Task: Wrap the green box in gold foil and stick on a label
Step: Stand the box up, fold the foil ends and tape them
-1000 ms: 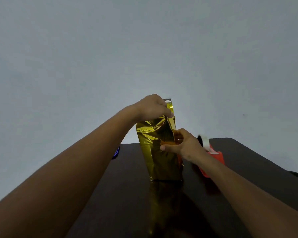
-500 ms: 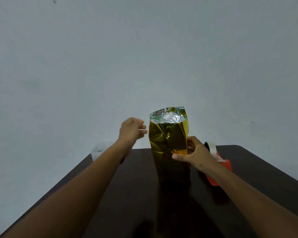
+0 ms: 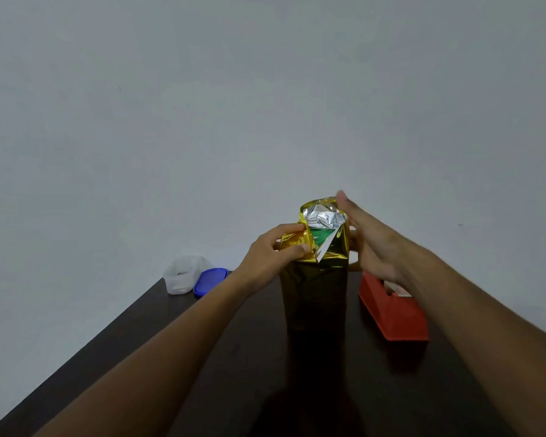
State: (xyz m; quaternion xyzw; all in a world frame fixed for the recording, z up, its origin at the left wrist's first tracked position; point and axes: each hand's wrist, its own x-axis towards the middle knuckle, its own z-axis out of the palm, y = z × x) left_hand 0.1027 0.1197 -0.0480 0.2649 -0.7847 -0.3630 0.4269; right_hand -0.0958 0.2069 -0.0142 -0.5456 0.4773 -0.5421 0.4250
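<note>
Clear plastic tub, open, at the far left edge of the table; blue lid lying just beside it, touching or nearly so; contents too small to tell. Left hand, fingers pinched on a crumpled flap of gold foil at the upper left corner, apparently to draw it over the open end. Green box, upright at table centre, sheathed in foil down its sides; only a green patch shows at the top, beneath the foil's silver lining, so the end is judged not yet closed. Right hand, flat and extended against the right side of the foil top, gripping nothing, probably steadying or pressing. Red tape dispenser, near the box on the right, within reach. Dark glossy table; plain pale wall behind; no label visible.
</note>
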